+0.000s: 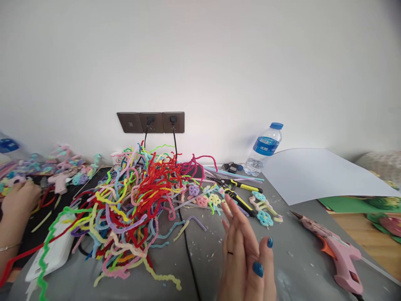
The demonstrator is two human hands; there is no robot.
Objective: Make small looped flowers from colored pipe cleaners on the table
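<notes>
Grey table against white wall, pipe-cleaner heap on top. Left hand and right hand pressed flat together, holding nothing. Wrists cut off below.

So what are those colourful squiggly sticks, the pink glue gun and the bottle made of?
The squiggly sticks look like fuzzy fibre, probably over thin wire: matt, furry, and they hold their bends. The glue gun seems to be hard plastic, smooth with a slight sheen. The bottle looks like thin clear plastic, since you can see through it.
</notes>
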